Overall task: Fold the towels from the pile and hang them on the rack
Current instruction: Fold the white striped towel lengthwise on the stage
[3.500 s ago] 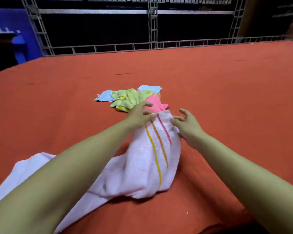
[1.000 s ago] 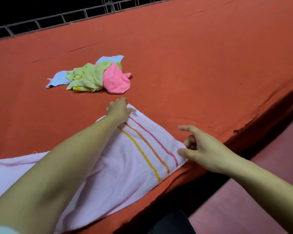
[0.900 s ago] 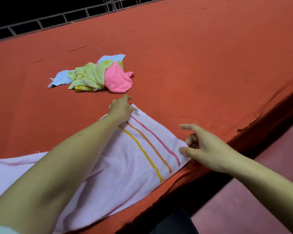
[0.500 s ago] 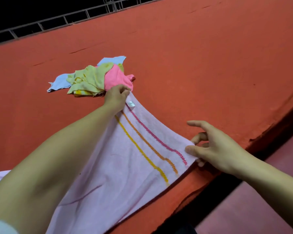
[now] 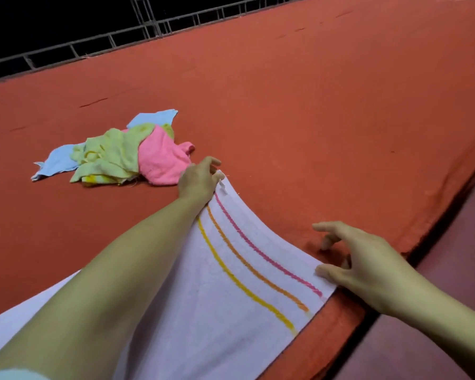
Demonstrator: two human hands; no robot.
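Note:
A pale lilac towel (image 5: pixel 217 292) with yellow, orange and pink stripes is stretched between my two hands, its striped end raised off the orange table (image 5: pixel 327 111). My left hand (image 5: pixel 199 178) grips the far corner, just in front of the pile. My right hand (image 5: pixel 359 266) pinches the near corner with thumb and fingers at the table's front edge, its index finger stretched out. The pile of towels (image 5: pixel 121 154), blue, yellow-green and pink, lies crumpled on the table beyond my left hand. No rack is in view.
A grey metal railing (image 5: pixel 148 26) runs along the table's far edge, with darkness behind it. The table's front edge (image 5: pixel 433 229) drops to a dark reddish floor (image 5: pixel 450 270) at the right.
Both hands took hold of the striped end's corners and lifted it off the table. My left hand moved forward toward the pile, and the towel is now pulled taut.

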